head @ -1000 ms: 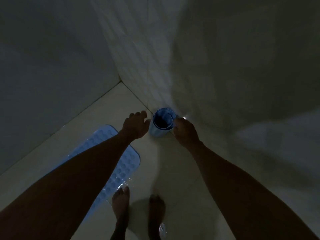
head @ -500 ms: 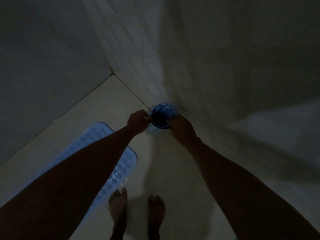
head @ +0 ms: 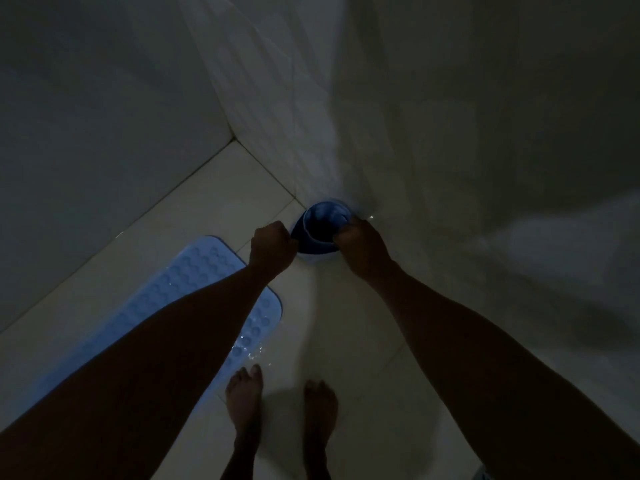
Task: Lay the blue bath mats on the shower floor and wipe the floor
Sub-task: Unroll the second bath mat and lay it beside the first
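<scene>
Dim tiled shower corner. 1 flat blue bath mat [head: 194, 292] on the floor [head: 145, 258] at left, partly hidden by the left forearm. 1 rolled blue mat [head: 320, 230] upright against the wall [head: 450, 133], pinched between 2 closed hands: left hand [head: 272, 247], right hand [head: 363, 247]. 2 bare feet [head: 244, 393] below.

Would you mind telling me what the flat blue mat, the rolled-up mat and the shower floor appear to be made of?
Flat blue mat: probably soft rubber or vinyl, given its moulded rows of bumps and wet sheen.
Rolled mat: likely the same flexible material, since it curls into a tube; the dim light leaves its finish unclear.
Shower floor: glazed pale tile, apparently ceramic, with visible grout lines.
</scene>
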